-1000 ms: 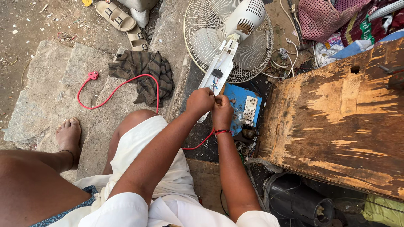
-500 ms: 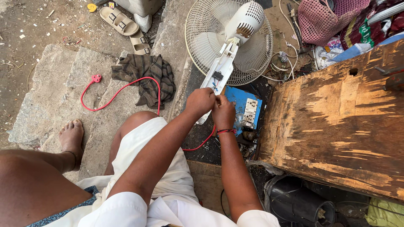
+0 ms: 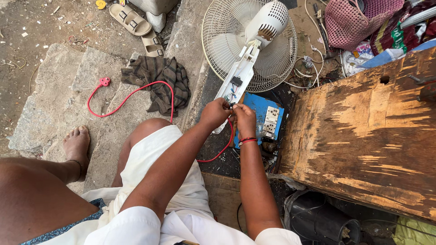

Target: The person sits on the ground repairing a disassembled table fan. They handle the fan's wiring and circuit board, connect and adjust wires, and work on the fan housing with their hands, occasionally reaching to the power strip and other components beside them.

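Observation:
A white pedestal fan lies on the ground, its round wire guard and motor housing at the top. Its white stem lies open, showing a switch and coloured wires. My left hand and my right hand meet at the stem's lower end, fingers pinched on thin wires there. A red cord runs from a red plug across the stone and up to my hands. What exactly each fingertip grips is too small to tell.
A blue board with white sockets lies just right of my hands. A worn wooden block stands at the right. A checked cloth, sandals, a pink mesh bag and a black container lie around. My bare foot rests on stone.
Both hands stay pinched at the fan stem's lower end, with only small finger movement. The view has shifted slightly.

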Demonstrator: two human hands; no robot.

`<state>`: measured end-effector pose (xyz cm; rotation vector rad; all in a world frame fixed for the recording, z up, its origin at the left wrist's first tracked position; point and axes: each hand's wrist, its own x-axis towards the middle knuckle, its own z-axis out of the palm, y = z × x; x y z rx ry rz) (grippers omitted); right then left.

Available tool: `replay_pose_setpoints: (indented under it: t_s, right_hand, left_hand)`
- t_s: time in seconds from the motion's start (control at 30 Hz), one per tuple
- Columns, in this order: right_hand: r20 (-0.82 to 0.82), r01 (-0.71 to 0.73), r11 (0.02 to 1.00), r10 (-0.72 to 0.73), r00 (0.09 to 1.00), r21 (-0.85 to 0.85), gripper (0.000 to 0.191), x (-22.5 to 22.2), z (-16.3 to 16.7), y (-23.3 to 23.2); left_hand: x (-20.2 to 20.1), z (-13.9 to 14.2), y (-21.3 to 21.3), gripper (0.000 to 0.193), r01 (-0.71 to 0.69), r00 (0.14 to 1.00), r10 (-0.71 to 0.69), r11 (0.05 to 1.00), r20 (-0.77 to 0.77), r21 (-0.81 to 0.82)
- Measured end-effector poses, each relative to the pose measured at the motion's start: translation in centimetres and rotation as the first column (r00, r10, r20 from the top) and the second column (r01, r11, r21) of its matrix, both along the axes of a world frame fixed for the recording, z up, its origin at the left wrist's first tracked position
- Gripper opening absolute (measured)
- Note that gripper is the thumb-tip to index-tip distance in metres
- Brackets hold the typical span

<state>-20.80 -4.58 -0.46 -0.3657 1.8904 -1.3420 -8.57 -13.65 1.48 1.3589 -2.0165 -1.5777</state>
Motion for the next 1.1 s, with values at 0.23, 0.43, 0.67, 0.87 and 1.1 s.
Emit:
replay_pose_setpoints:
  t_s: [0.23, 0.43, 0.67, 0.87, 1.1]
  right_hand:
    - [0.050, 0.011, 1.000, -0.012, 0.999, 0.010, 0.024, 0.1, 0.6, -0.2]
    - [0.111, 0.071, 0.997, -0.071, 0.991, 0.001, 0.018, 0.9, 0.4, -0.9]
    - [0.022, 0.092, 0.994, -0.094, 0.995, 0.060, 0.015, 1.6, 0.2, -1.4]
    - [-0.142, 0.110, 0.985, -0.090, 0.986, 0.133, 0.016, 1.9, 0.3, -2.1]
    - [-0.283, 0.055, 0.983, -0.003, 0.959, 0.174, 0.020, 1.8, 0.2, -2.4]
  left_hand:
    - [0.1, 0.3, 0.1, 0.021, -0.059, 0.998, 0.060, 0.998, -0.014, 0.037]
    - [0.2, 0.0, 0.0, 0.017, -0.081, 0.996, 0.082, 0.996, -0.033, 0.027]
    - [0.3, -0.3, -0.2, 0.020, -0.089, 0.994, 0.094, 0.993, -0.051, 0.082]
    - [0.3, 0.3, -0.3, 0.019, -0.105, 0.993, 0.109, 0.990, -0.034, 0.093]
    - [0.3, 0.4, -0.7, 0.019, -0.081, 0.992, 0.096, 0.981, -0.077, 0.179]
